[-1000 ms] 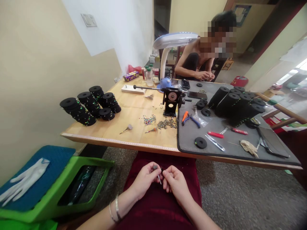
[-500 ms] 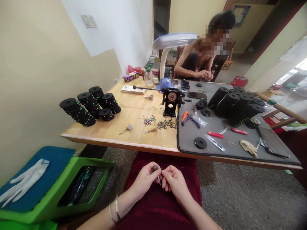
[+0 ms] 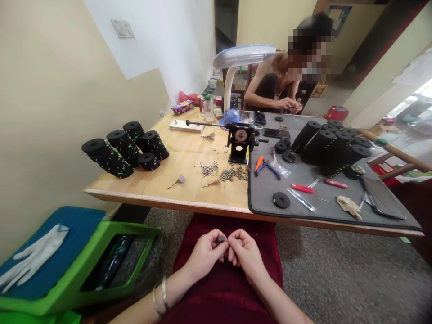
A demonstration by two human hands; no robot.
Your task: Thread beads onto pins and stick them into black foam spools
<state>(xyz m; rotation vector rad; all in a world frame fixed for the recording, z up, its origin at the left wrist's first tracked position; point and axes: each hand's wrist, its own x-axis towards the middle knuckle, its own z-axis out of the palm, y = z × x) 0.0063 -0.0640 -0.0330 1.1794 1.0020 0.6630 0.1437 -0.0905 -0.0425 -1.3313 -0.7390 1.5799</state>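
Observation:
My left hand [image 3: 207,249] is closed, pinching a small grey-headed piece [image 3: 221,239] with a thin stem partly hidden behind the fingers. Its look resembles the grey-tipped bundle [image 3: 181,179] lying near the table's front edge. My right hand [image 3: 243,250] is also closed, thumb against forefinger, and its fingertips meet those of the left. Whatever sits between these right fingertips is too small to make out. Both hands hover over a dark red cloth [image 3: 225,297] on my lap, just in front of the table [image 3: 148,198].
Black foam spools [image 3: 116,153] stand stacked at left, more spools [image 3: 324,144] at right. A winding device [image 3: 240,141], coloured beads [image 3: 209,168], small metal parts [image 3: 232,173], pliers [image 3: 267,168] and a lamp [image 3: 229,90] occupy the table. Opposite sits another person [image 3: 266,85]. A green stool [image 3: 135,265] stands left.
The grey-headed piece has tilted in my left fingers, and less of its stem shows. My fingertips stay together. The view has shifted slightly.

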